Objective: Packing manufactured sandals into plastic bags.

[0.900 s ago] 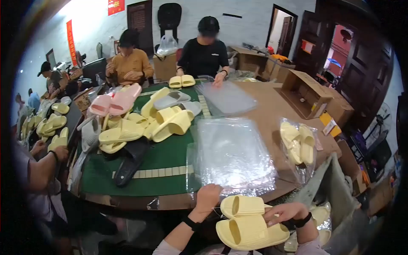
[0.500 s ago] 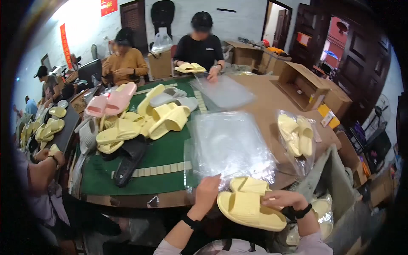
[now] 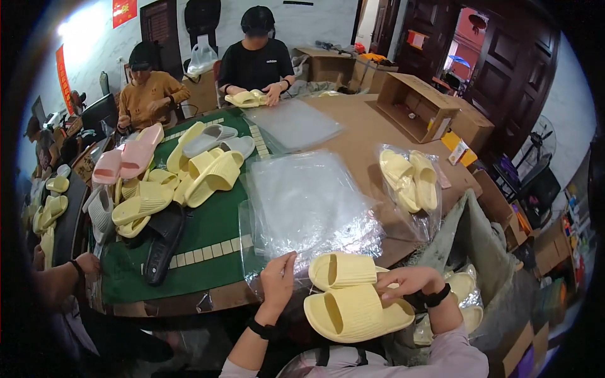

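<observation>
A pair of pale yellow slippers [image 3: 356, 315] is held in front of me at the table's near edge, side by side, toe ends to the left. My right hand [image 3: 413, 281] is closed around them at the open heel side, and some fingers are hidden. To their left, my left hand [image 3: 277, 280] has its fingertips pinched at the near edge of a clear plastic bag [image 3: 312, 201], the top of a flat stack. Farther right on the table lies another yellow pair [image 3: 409, 179] inside a clear bag.
Yellow, pink [image 3: 129, 154], grey and black [image 3: 165, 246] slippers pile up on a green mat [image 3: 208, 277]. Beyond, a person in black [image 3: 257, 66] handles yellow slippers beside more bags. An open carton [image 3: 416, 107] stands far right. A sack [image 3: 466, 246] with bagged slippers is at my right.
The view has swung right, so the table's things sit farther left. The slippers in my right hand have spread and turned slightly. Across the table, the person in black now has both hands at the slippers.
</observation>
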{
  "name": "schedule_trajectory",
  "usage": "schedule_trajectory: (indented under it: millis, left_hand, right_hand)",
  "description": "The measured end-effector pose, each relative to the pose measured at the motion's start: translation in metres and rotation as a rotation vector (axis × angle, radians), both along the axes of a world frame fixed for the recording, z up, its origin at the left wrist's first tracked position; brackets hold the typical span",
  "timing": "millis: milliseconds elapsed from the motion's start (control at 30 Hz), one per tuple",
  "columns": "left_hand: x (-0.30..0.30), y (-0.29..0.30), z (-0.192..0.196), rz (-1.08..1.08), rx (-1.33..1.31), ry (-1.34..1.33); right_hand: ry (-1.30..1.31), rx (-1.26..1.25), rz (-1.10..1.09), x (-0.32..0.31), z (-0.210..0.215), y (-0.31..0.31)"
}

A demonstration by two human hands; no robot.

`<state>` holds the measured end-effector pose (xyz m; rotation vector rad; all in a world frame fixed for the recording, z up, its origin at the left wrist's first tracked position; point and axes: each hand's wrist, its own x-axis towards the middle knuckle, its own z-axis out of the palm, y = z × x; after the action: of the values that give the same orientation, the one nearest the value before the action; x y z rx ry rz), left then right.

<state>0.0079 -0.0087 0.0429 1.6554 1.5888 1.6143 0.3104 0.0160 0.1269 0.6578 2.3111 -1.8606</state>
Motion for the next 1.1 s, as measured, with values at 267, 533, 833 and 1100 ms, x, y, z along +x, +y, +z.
schedule_trajectory:
  millis: [267, 533, 833, 1100]
  left_hand:
    - [0.003, -0.003, 0.011, -0.023, 0.068, 0.042]
    - [0.01, -0.01, 0.022, -0.06, 0.143, 0.214]
    - [0.031, -0.032, 0.031, -0.269, 0.139, 0.372]
    - [0.047, -0.036, 0.03, -0.635, 0.056, 0.064]
  right_hand:
    - [0.086, -0.028, 0.002, -0.01, 0.016, -0.003]
    - [-0.079, 0.376, -0.339, -0.021, 0.003, 0.002]
    - [-0.048, 0.553, -0.373, -0.049, -0.032, 0.01]
    - [-0.013, 1.034, -0.762, -0.098, -0.085, 0.045]
